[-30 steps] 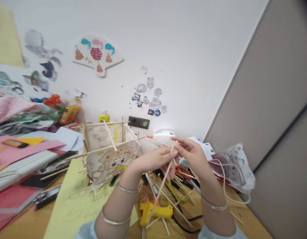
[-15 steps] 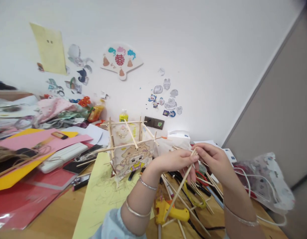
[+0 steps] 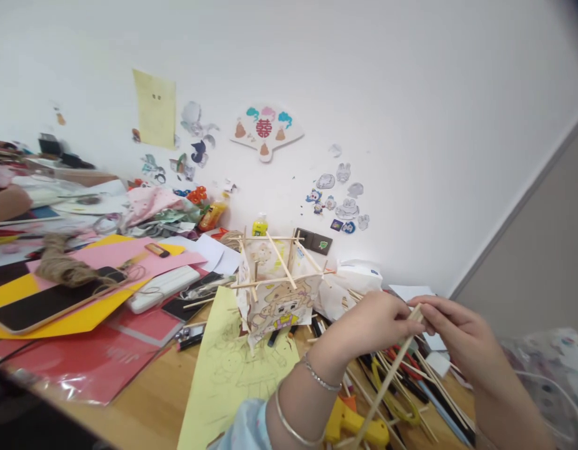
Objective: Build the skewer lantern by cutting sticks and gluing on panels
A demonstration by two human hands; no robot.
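My left hand (image 3: 380, 317) is closed with its fingers around the upper part of a thin wooden stick (image 3: 386, 382). The fingers of my right hand (image 3: 462, 334) pinch at the stick's top end, close against the left fingertips. From there the stick slants down toward the bottom edge, passing in front of a yellow glue gun (image 3: 363, 430). To the left of my hands stands a box-like frame of wooden sticks (image 3: 270, 284) with drawn paper panels on its sides. The front panel (image 3: 282, 310) carries a coloured cartoon figure.
Yellow paper with sketches (image 3: 214, 375) lies under the frame. Loose sticks and pens crowd the table below my hands. Leftward are a phone (image 3: 54, 303), twine (image 3: 64, 262), a white power bank-like block (image 3: 162, 290) and a red folder (image 3: 92, 362). Another person's hand (image 3: 7, 203) shows at the left edge.
The view has turned left, so the frame and wall pictures sit farther right. Another person's hand has come into view at the left. Both my hands still grip the stick.
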